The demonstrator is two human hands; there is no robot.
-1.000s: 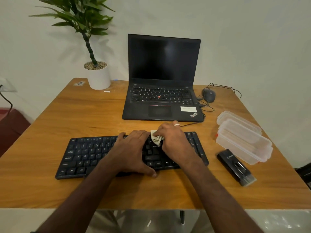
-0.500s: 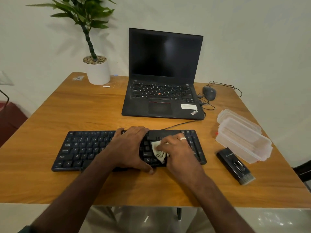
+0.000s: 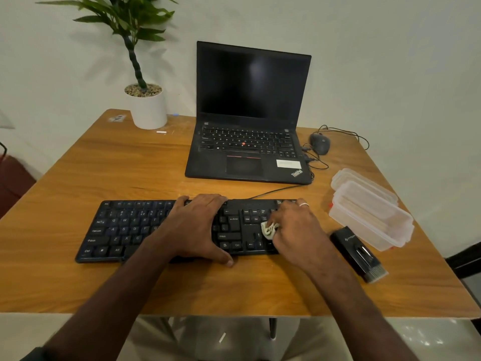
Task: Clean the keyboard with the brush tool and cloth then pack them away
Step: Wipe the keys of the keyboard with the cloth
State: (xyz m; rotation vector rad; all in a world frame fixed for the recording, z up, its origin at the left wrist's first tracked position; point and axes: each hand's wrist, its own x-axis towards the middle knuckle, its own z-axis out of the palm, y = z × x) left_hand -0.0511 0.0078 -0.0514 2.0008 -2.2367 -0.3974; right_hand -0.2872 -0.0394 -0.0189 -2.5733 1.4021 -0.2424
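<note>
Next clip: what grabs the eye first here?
Both hands on the black keyboard: the left hand rests flat mid-board, the right hand rubs a crumpled cloth near the arrow keys. Right of it lie the brush tool and a clear container.
</note>
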